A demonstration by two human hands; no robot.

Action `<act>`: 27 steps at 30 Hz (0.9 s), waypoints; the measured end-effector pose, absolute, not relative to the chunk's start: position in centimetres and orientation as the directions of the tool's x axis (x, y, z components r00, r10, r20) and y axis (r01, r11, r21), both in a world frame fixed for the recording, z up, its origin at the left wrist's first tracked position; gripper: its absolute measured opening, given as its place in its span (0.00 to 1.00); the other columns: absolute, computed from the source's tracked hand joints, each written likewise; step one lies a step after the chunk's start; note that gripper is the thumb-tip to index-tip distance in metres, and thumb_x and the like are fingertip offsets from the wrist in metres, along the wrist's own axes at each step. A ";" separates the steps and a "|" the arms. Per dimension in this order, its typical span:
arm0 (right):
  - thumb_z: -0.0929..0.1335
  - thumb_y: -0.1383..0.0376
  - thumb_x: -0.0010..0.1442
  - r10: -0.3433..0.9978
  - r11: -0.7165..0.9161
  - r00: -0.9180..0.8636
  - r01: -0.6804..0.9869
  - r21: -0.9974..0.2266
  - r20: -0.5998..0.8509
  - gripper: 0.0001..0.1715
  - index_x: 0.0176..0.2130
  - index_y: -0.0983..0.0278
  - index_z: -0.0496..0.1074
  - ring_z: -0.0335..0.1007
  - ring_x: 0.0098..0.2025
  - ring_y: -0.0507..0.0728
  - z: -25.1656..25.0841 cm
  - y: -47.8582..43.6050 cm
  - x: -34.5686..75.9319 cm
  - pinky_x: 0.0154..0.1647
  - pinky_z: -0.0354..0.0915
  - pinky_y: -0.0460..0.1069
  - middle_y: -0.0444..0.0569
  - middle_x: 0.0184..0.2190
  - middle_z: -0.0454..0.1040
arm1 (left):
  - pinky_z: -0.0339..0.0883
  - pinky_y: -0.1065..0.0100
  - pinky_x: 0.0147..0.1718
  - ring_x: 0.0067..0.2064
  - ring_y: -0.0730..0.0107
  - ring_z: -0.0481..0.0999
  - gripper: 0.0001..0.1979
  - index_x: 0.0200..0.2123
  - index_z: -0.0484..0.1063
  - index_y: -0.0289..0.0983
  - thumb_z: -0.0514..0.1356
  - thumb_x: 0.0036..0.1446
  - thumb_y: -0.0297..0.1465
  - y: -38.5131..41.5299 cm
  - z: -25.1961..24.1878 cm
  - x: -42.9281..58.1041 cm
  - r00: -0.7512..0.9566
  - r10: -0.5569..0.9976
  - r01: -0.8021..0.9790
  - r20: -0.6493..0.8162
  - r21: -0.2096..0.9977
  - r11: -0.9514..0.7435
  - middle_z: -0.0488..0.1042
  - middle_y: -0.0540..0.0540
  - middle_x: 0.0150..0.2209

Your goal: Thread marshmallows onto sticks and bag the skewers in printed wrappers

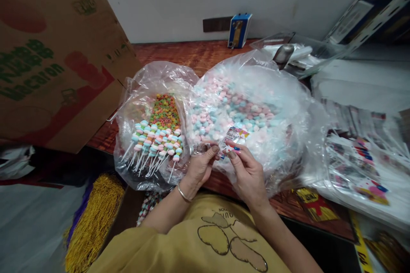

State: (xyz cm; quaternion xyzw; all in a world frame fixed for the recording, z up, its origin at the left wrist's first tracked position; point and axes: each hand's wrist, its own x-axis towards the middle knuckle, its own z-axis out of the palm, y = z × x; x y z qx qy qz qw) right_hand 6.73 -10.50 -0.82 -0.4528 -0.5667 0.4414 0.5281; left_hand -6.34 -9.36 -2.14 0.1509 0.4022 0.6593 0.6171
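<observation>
Between my left hand (201,166) and my right hand (246,168) is a small printed plastic packet (237,133), with the fingers of both hands closed on it. Behind the hands a big clear bag (282,94) holds pink, white and blue candies (224,94). To the left, several candy sticks (156,140) with white sticks lie on a second clear bag (160,72), beside small ring-shaped pieces (165,108) in orange, green and yellow.
A large cardboard box (57,59) stands at the left. At the back are a blue device (239,30) and a clear tray with a metal scoop (283,54). Printed packets (358,166) lie at the right, near a yellow wrapper (315,204). Gold fringe (96,222) hangs lower left.
</observation>
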 end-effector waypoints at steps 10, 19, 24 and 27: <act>0.68 0.62 0.70 0.899 0.410 0.013 0.320 -0.854 0.437 0.13 0.34 0.60 0.77 0.77 0.48 0.58 -0.9 -10.6 7.2 0.51 0.71 0.54 0.51 0.46 0.80 | 0.63 0.75 0.25 0.25 0.81 0.67 0.27 0.27 0.71 0.34 0.82 0.32 0.41 -9.2 -2.2 -5.4 -0.098 0.920 -0.812 -0.379 0.565 0.147 0.71 0.54 0.25; 0.73 0.68 0.65 0.630 0.672 -0.166 0.606 -0.426 0.758 0.02 0.38 0.63 0.75 0.78 0.50 0.63 -0.4 -10.4 8.2 0.57 0.67 0.62 0.57 0.49 0.80 | 0.62 0.78 0.23 0.22 0.84 0.62 0.21 0.24 0.71 0.34 0.81 0.38 0.33 -8.9 -2.5 -5.6 0.048 0.900 -0.896 -0.433 0.380 0.230 0.67 0.56 0.22; 0.72 0.68 0.65 0.662 0.693 -0.095 0.455 -0.559 0.744 0.09 0.47 0.61 0.74 0.77 0.52 0.61 1.6 -11.4 7.9 0.56 0.70 0.59 0.55 0.48 0.79 | 0.63 0.75 0.24 0.23 0.80 0.63 0.20 0.24 0.69 0.35 0.78 0.46 0.36 -8.9 -2.4 -6.3 0.088 0.922 -0.932 -0.377 0.296 0.210 0.64 0.56 0.22; 0.70 0.68 0.68 0.828 0.547 -0.048 0.290 -0.785 0.559 0.08 0.48 0.60 0.74 0.77 0.48 0.57 2.5 -11.8 7.2 0.51 0.73 0.54 0.50 0.45 0.79 | 0.64 0.75 0.25 0.25 0.79 0.64 0.21 0.24 0.68 0.36 0.78 0.45 0.37 -9.3 -2.3 -6.5 0.091 0.946 -0.932 -0.310 0.307 0.190 0.64 0.56 0.23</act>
